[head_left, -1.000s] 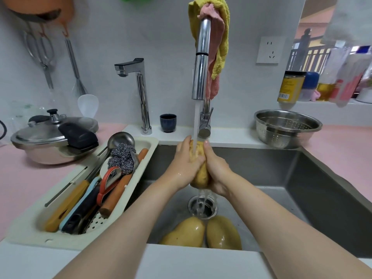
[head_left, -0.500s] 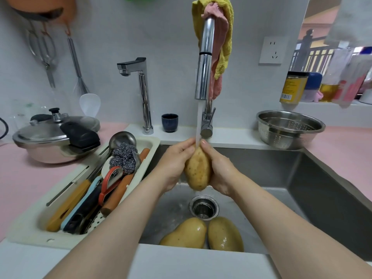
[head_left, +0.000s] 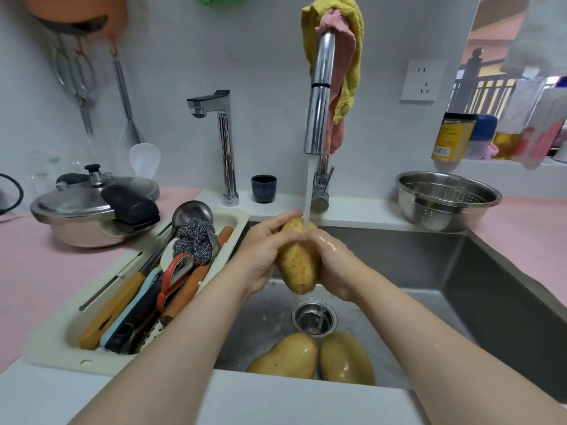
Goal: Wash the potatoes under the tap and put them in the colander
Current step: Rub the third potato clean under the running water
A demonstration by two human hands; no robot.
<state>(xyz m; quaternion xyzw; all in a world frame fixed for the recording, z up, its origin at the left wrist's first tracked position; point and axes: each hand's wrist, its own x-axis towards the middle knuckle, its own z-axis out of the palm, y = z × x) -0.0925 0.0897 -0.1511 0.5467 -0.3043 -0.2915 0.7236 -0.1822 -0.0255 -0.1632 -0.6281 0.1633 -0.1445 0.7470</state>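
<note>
A yellow potato (head_left: 299,265) stands on end under the running tap (head_left: 319,96), over the sink (head_left: 429,271). My left hand (head_left: 264,253) grips its left side, thumb across the top. My right hand (head_left: 333,262), wet, grips its right side. Water from the spout strikes the top of the potato. Two more wet potatoes, one on the left (head_left: 285,357) and one on the right (head_left: 348,358), lie side by side at the sink's near wall, just in front of the drain (head_left: 314,317). The steel colander (head_left: 448,199) stands on the counter to the right of the tap, with nothing visible in it.
A white drainer tray (head_left: 55,345) of utensils and a scouring pad spans the sink's left edge. A pressure cooker (head_left: 92,210) sits on the pink counter at left. A second small tap (head_left: 225,148) and a dark cup (head_left: 264,188) stand behind the sink. Bottles line the right ledge.
Both hands have turned and shifted on the potato under the stream; more of its lower half shows now. The two potatoes in the sink have not moved.
</note>
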